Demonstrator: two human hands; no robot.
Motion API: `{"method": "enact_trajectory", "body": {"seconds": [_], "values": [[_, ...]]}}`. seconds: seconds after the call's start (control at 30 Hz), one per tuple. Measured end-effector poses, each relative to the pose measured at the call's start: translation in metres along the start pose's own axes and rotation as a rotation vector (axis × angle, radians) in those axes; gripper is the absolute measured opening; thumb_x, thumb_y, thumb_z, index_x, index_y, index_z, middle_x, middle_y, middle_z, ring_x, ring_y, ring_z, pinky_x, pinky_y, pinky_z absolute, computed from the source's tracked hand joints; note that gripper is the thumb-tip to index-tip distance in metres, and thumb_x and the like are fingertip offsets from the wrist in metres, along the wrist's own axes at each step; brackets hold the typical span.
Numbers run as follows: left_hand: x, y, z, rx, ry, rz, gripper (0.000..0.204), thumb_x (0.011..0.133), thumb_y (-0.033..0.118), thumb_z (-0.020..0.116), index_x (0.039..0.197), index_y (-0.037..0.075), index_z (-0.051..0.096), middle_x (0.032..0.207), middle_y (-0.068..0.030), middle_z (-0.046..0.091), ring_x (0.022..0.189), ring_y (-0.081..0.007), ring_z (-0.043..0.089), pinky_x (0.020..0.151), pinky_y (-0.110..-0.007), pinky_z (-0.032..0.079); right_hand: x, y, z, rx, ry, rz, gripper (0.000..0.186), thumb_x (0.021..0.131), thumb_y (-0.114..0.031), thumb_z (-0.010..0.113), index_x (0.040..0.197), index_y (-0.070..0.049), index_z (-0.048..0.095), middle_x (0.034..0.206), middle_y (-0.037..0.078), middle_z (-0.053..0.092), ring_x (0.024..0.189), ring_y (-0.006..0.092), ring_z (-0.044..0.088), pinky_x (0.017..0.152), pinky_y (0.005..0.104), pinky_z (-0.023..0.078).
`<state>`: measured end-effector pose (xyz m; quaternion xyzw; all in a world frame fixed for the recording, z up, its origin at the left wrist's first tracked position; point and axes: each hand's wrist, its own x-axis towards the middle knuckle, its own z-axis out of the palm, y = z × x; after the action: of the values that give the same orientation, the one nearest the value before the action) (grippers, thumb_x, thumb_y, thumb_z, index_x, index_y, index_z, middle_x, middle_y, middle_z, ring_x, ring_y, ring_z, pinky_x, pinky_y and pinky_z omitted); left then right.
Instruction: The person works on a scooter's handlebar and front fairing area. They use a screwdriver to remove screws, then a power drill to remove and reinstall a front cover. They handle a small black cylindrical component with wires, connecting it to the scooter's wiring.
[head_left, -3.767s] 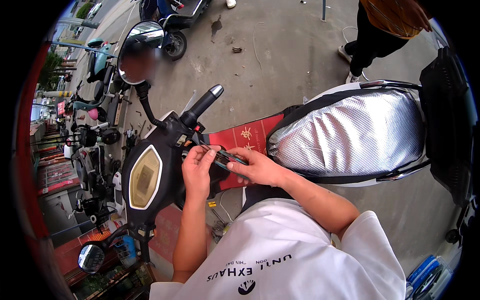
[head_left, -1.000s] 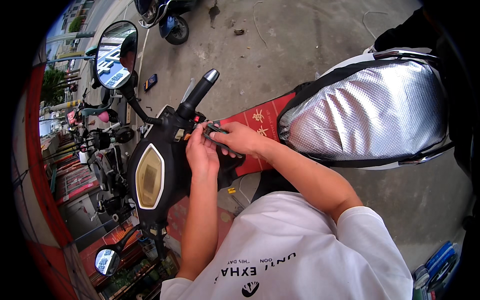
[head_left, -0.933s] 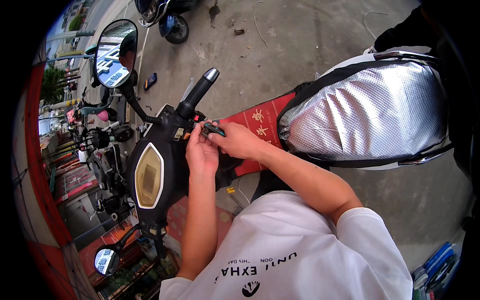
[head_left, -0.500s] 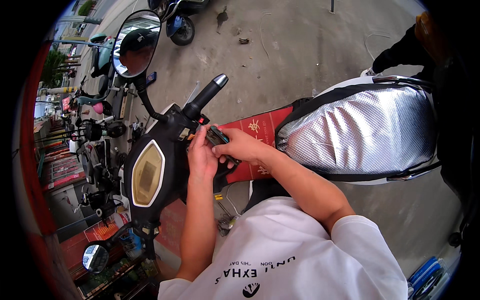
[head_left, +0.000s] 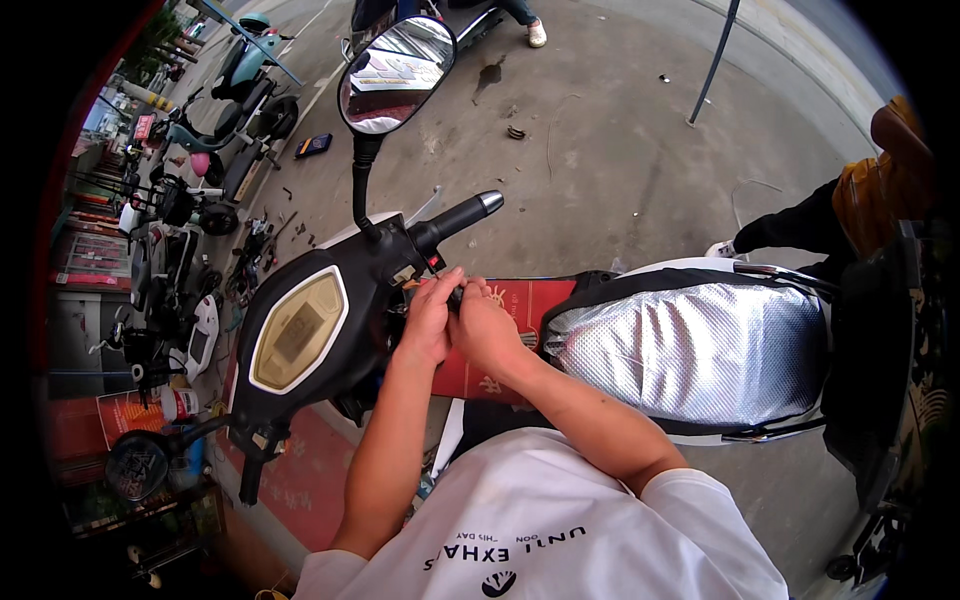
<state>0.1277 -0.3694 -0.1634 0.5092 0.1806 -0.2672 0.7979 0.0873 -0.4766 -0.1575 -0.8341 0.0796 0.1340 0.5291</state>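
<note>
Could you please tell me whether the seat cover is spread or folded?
Spread: the seat cover lies stretched, its silver surface wrinkled.

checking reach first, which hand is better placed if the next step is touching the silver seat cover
Right, probably: the right hand is nearer the silver seat cover, while the left hand is closer to the instrument display. Between them is a dark object, mostly hidden.

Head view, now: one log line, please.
Left hand: beside right hand; dark object: between them, mostly hidden; red mat: below; silver seat: to right
</note>
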Motion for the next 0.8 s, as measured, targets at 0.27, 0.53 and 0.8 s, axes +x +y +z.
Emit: {"method": "enact_trajectory", "body": {"seconds": [0.27, 0.53, 0.8], "values": [[-0.024, -0.005, -0.007, 0.168, 0.078, 0.040, 0.029, 0.101, 0.036, 0.054, 0.106, 0.008, 0.059, 0.102, -0.0059, 0.066, 0.092, -0.0163, 0.063, 0.082, -0.032, 0.050, 0.011, 0.014, -0.022, 0.639, -0.364, 0.113, 0.031, 0.090, -0.013, 0.054, 0.113, 0.009, 0.057, 0.094, 0.021, 0.067, 0.089, 0.0294, 0.068, 0.076, 0.0440, 0.053], [-0.068, -0.019, 0.012, 0.071, -0.047, -0.030, 0.029, 0.099, 0.029, 0.054, 0.122, 0.010, 0.054, 0.116, -0.0071, 0.061, 0.106, -0.0199, 0.059, 0.091, -0.037, 0.046, 0.018, 0.015, -0.039, 0.984, -0.432, 0.333, 0.033, 0.091, -0.003, 0.060, 0.124, 0.005, 0.059, 0.099, 0.013, 0.066, 0.088, 0.0212, 0.064, 0.073, 0.0365, 0.053], [-0.030, -0.024, 0.043, 0.269, 0.240, 0.073, 0.023, 0.088, 0.002, 0.054, 0.110, 0.006, 0.054, 0.095, -0.0073, 0.062, 0.080, -0.0208, 0.063, 0.072, -0.038, 0.054, 0.057, 0.020, -0.050, 0.534, -0.311, 0.079, 0.055, 0.085, -0.032, 0.072, 0.123, 0.007, 0.060, 0.103, 0.019, 0.068, 0.096, 0.0240, 0.064, 0.082, 0.0394, 0.052]]}}
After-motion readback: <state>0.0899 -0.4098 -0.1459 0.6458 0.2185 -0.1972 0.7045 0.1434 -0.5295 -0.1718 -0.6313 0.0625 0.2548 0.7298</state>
